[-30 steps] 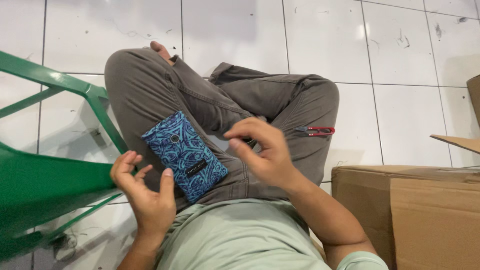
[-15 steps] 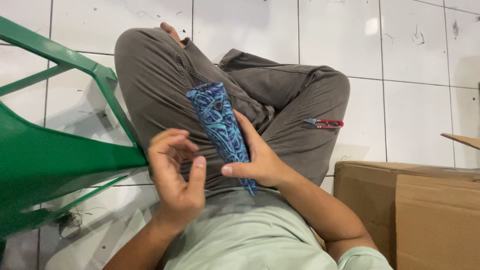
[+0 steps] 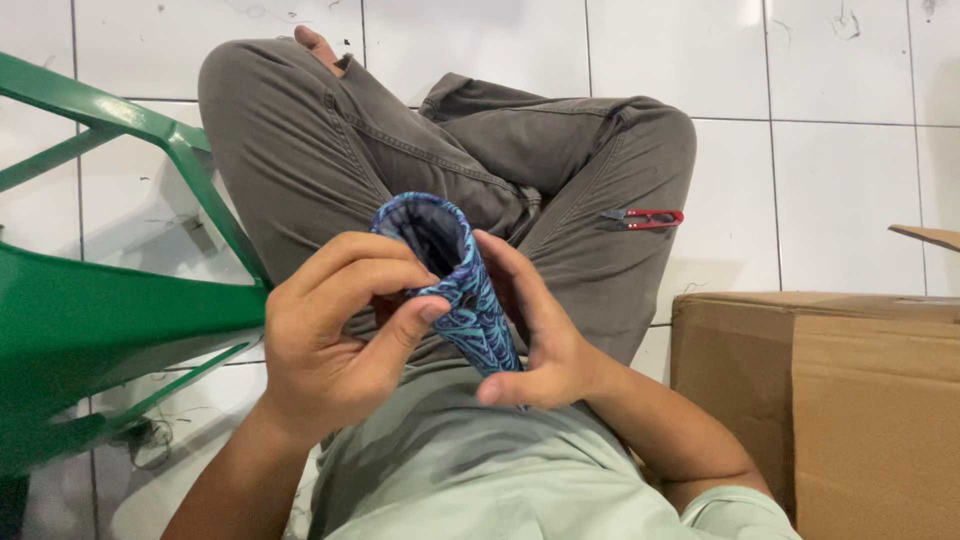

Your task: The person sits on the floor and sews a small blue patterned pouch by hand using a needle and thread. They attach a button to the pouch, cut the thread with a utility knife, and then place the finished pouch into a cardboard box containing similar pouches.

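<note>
A blue patterned fabric pouch (image 3: 470,300) with a dark lining stands on edge over my lap, its mouth spread open at the top. My left hand (image 3: 335,330) grips its left side, fingers curled into the opening and thumb pressed on the outer cloth. My right hand (image 3: 535,335) holds the pouch from the right and underneath, fingertips at its lower end. I sit cross-legged on the floor in grey trousers (image 3: 400,160) and a pale green shirt (image 3: 480,470).
Small red-handled thread snips (image 3: 645,217) rest on my right knee. A green plastic chair (image 3: 110,300) stands close on the left. A brown cardboard box (image 3: 830,400) sits at the right. The floor is white tile (image 3: 840,180).
The pouch lay flat on my thigh a second ago. Both hands have lifted it upright, and my left fingers have spread its mouth open.
</note>
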